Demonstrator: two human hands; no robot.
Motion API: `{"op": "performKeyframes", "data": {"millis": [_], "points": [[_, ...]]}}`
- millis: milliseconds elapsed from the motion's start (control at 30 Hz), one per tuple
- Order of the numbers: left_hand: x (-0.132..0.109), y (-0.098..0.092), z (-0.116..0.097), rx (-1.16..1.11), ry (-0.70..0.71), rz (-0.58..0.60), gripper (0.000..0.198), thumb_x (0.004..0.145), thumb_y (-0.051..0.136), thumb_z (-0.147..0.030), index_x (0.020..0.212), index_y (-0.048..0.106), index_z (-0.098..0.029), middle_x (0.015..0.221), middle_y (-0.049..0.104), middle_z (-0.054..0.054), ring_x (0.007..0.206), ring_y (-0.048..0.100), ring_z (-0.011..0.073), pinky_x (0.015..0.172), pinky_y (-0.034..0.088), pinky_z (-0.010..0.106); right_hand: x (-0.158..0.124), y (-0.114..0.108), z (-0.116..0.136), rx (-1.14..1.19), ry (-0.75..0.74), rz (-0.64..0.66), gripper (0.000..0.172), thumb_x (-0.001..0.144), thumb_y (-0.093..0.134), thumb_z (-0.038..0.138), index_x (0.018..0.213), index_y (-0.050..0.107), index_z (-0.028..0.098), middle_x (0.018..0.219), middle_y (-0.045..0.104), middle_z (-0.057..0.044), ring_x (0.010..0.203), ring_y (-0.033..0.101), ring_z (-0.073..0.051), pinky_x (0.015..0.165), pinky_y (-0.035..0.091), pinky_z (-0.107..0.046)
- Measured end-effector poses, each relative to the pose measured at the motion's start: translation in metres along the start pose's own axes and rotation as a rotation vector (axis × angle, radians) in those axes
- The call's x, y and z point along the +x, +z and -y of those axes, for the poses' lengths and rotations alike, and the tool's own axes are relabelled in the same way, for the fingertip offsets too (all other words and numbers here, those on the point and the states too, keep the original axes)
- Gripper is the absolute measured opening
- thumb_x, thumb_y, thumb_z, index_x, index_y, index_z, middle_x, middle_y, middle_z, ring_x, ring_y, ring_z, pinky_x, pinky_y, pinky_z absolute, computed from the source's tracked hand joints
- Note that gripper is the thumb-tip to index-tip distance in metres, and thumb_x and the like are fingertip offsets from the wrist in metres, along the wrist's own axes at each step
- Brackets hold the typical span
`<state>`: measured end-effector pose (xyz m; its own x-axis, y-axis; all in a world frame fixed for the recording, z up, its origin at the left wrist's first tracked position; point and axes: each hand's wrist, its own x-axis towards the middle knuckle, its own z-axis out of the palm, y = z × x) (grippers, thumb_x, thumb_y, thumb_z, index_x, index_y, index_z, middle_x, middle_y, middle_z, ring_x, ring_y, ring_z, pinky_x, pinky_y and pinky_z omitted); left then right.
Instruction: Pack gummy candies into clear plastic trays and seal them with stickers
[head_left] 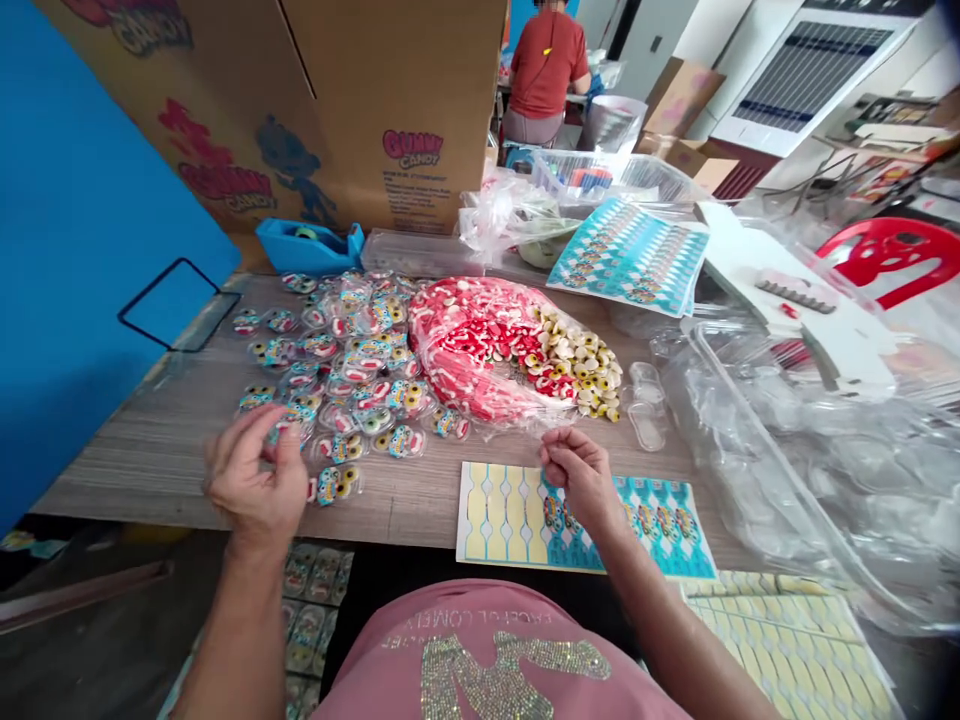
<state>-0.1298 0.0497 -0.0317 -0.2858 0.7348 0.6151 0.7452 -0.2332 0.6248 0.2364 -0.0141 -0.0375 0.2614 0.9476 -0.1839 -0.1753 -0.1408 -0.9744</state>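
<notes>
My left hand (259,470), slightly blurred, curls its fingers and thumb around a small clear candy pack (282,428) at the near left edge of the pile. Several similar clear packs (367,355) with blue labels lie heaped beside it. My right hand (581,468) is closed, fingertips pressed together, over the label sheet (499,515); whatever they may hold is hidden. That sheet has bare yellow backing on its left and blue labels on its right. Beyond my right hand lies an open plastic bag (465,340) of red-and-white candies, with yellow eye-shaped candies (585,365) spilling at its right.
A blue tape dispenser (307,248) stands before a large cardboard box (390,80). More label sheets (634,255) lie at the back. Clear empty shells (646,405) and a large plastic tray (750,460) are on the right. A person in red (550,65) sits farther back.
</notes>
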Motion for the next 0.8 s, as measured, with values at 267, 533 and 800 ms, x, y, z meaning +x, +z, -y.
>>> {"op": "performKeyframes", "data": {"millis": [267,533,800], "points": [[-0.09,0.042,-0.099,-0.648,-0.316,0.523,0.019,0.087,0.065,-0.034,0.09,0.076,-0.02,0.084,0.076,0.008,0.073,0.069,0.0184,0.071,0.055,0.032,-0.016,0.011,-0.007,-0.468,-0.215,0.08,0.015,0.085,0.06,0.032,0.091,0.067,0.02,0.069,0.062,0.001,0.054,0.05,-0.011,0.051,0.039,-0.025],[-0.091,0.053,-0.1,-1.254,-1.006,0.39,0.049,0.082,0.065,-0.058,0.101,0.068,-0.013,0.082,0.074,0.009,0.068,0.068,0.0185,0.056,0.053,0.028,-0.053,0.066,-0.009,-0.744,-0.473,0.847,0.02,0.095,0.047,0.018,0.09,0.067,0.02,0.081,0.069,-0.004,0.073,0.064,-0.015,0.068,0.049,-0.028],[-0.08,0.051,-0.084,-1.515,-1.17,0.373,0.048,0.093,0.05,-0.057,0.102,0.067,-0.013,0.083,0.074,0.01,0.068,0.069,0.0165,0.057,0.051,0.024,-0.056,0.115,-0.015,-1.103,-0.327,0.898,0.011,0.079,0.062,0.016,0.088,0.057,0.019,0.064,0.062,0.0,0.057,0.056,-0.016,0.054,0.035,-0.026]]}}
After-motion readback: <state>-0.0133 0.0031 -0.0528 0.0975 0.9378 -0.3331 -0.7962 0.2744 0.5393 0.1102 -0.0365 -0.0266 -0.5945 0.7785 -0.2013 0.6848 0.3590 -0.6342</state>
